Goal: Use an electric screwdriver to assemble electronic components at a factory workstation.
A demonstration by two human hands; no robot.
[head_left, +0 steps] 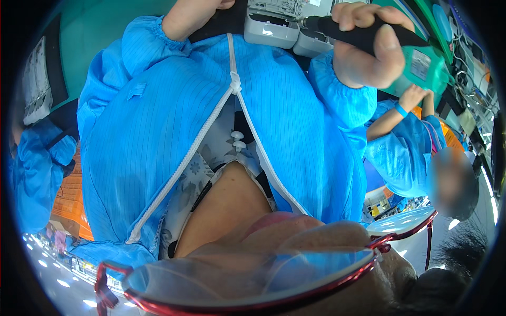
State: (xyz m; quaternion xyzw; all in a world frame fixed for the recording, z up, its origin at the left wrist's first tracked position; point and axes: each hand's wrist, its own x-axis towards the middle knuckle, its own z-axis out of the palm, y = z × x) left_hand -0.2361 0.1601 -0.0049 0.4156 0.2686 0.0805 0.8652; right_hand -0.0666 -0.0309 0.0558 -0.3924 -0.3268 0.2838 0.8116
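In my right hand is a black, pen-shaped power screwdriver, with my fingers wrapped round its body. Its thin tip points left, at the edge of an open light grey plastic housing at the top of the picture. Whether the tip touches the housing cannot be made out. Inner parts of the housing show above its rounded front, and the upper edge of the picture cuts it off. My left hand is left of the housing, apart from it. Most of its fingers are out of the picture.
A green mat covers the bench at left, with a pale grey casing beyond it. At right lies a green piece with a white label, near a co-worker's hands. Another person's blue sleeve and an orange crate are at left.
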